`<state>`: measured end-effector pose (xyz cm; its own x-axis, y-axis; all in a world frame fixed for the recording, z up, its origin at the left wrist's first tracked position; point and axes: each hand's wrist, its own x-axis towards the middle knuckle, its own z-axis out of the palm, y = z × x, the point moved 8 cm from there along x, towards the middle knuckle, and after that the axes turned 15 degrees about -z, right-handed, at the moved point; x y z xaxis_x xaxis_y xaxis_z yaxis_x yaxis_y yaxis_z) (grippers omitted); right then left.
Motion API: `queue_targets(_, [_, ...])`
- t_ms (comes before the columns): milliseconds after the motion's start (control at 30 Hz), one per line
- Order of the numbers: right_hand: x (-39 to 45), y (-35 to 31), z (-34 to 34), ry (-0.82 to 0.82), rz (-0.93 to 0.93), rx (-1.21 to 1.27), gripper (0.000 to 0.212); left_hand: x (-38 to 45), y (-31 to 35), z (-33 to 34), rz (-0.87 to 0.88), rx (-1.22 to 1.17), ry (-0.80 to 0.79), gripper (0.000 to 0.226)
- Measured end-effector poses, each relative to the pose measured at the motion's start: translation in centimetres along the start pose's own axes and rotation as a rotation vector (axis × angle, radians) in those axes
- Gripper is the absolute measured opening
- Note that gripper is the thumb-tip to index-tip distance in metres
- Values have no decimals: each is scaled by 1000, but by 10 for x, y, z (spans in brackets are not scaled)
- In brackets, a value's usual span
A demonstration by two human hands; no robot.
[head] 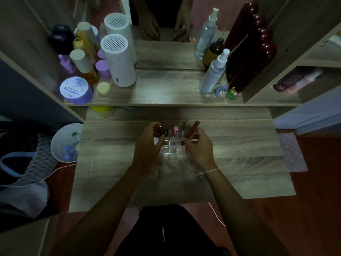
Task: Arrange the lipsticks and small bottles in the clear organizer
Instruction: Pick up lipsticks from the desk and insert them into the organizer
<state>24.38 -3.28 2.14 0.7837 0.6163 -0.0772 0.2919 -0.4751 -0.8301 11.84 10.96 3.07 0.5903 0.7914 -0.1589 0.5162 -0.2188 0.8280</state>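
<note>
A clear organizer (172,147) with square compartments sits on the wooden desk between my hands. A pink-capped lipstick (175,130) and a dark square-topped item (165,132) stand in its far row. My left hand (149,143) curls around the organizer's left side and holds a small dark red bottle (158,128) at its far-left corner. My right hand (198,145) grips a long brownish-red lipstick tube (191,130), tilted, over the organizer's right side. A pale pink item (194,139) shows under the right fingers.
The raised shelf (166,100) behind holds a purple tub (76,90), a white cylinder device (120,60), spray bottles (214,71), small figurines (226,91) and a mirror (166,43). A white bin (64,143) stands left of the desk. A white cable (216,213) hangs off the desk's front edge.
</note>
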Motion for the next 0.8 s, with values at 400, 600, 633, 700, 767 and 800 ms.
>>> queue_targets(400, [18,-5,8,19,-174,-252,21,1,-16,21,35,190,-24,27])
queue_targets(600, [22,2,15,-13,-182,-294,16,-1,-20,24,44,232,-15,18])
queue_targets(633, [23,3,16,-21,-181,-297,17,-1,-21,24,36,232,-11,16])
queue_targets(700, [24,3,17,-23,-185,-295,17,-1,-23,24,9,226,-10,15])
queue_targets(767, [25,5,17,-18,-179,-279,16,0,-24,24,-3,221,-13,15])
queue_targets(800, [25,7,17,-18,-163,-267,18,0,-24,24,2,224,-16,15])
